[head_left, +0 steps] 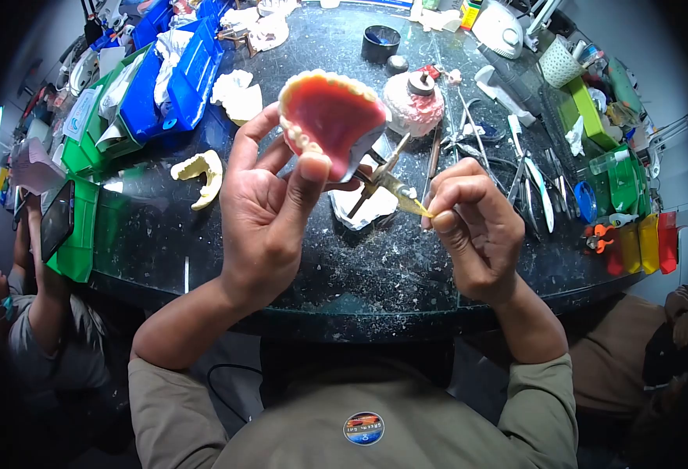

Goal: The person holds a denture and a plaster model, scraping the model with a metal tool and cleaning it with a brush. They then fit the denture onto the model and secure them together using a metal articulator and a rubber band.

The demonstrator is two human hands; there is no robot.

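My left hand [262,203] is closed around a denture [332,113] with a pink base and a row of cream teeth, held up above the bench. The thumb presses on its near edge. A brass-coloured measuring caliper [387,183] sits just right of the denture, its far end close to or against the denture's underside; the exact contact is hidden. With thumb and fingertips, my right hand [480,234] pinches the caliper's yellowish near end. Below the caliper, a white plaster-like piece [367,209] lies on the bench.
A cream horseshoe-shaped piece [209,173] rests on the dark bench [312,270] at left. Blue bins [156,98] stand behind it. Further back are a pink-stained round burner [412,105] and a black cup [380,44]. Pliers and hand tools [535,176] lie at right. People sit on both sides.
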